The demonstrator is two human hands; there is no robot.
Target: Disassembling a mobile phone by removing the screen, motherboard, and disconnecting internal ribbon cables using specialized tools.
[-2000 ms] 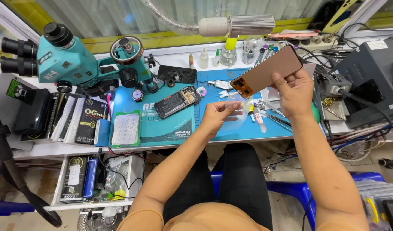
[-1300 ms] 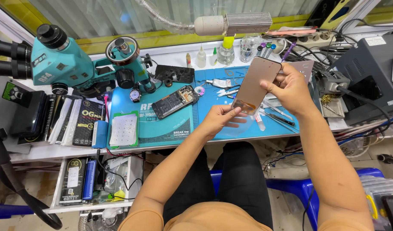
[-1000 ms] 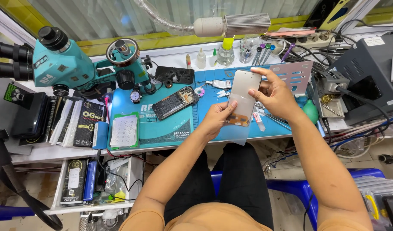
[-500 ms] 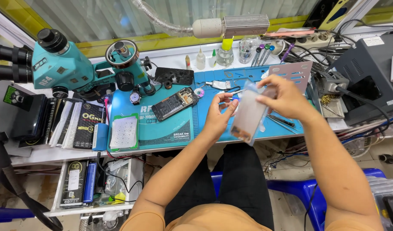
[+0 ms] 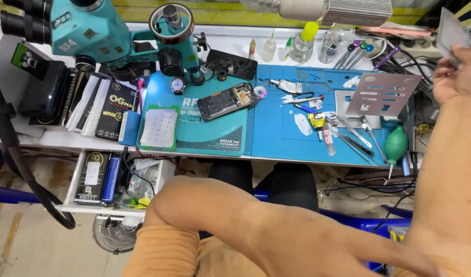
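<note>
My right hand (image 5: 458, 72) is raised at the far right edge and grips a thin grey flat panel (image 5: 451, 31), which is partly cut off by the frame. My left forearm (image 5: 276, 231) crosses the bottom of the view towards the lower right; its hand is out of sight. An opened phone (image 5: 226, 101) with its insides showing lies on the teal mat (image 5: 204, 138), apart from both hands.
A teal microscope (image 5: 92, 31) stands at the back left. On the blue mat (image 5: 281, 138) lie tweezers, small tools, a slotted metal plate (image 5: 381, 92) and a green blower bulb (image 5: 396, 144). Bottles line the back edge. An open drawer (image 5: 112, 179) holds boxes.
The view has moved closer to the bench. My right hand has carried the panel from in front of me up to the far right. My left hand has left the panel and dropped out of view.
</note>
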